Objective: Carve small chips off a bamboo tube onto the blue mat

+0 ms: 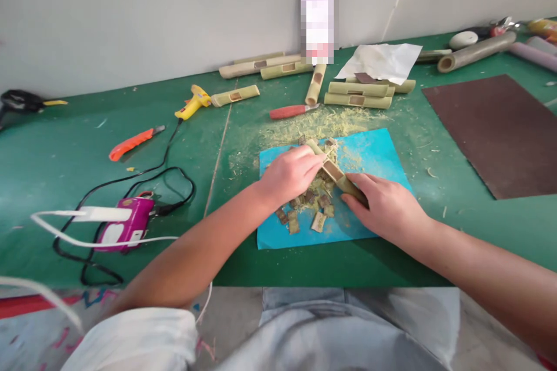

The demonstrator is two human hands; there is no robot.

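Note:
A bamboo tube (335, 172) with a rectangular opening is held at a slant above a blue sheet (374, 151). My left hand (293, 173) is closed at its upper end; whether a small piece or tool is also between the fingers is hard to make out. At the lower right end, my right hand (385, 200) grips the tube, thumb below and fingers on top. Beneath the hands lie several small bamboo chips (318, 221) and pale shavings. A red-handled knife (289, 112) rests beyond the sheet.
Several cut bamboo tubes (357, 101) lie at the back, near a white paper (378, 62) and a phone (319, 23). Left are a yellow glue gun (194, 103), an orange cutter (133, 144) and a purple power strip (128, 223) with cables. A brown sheet (496, 133) lies right.

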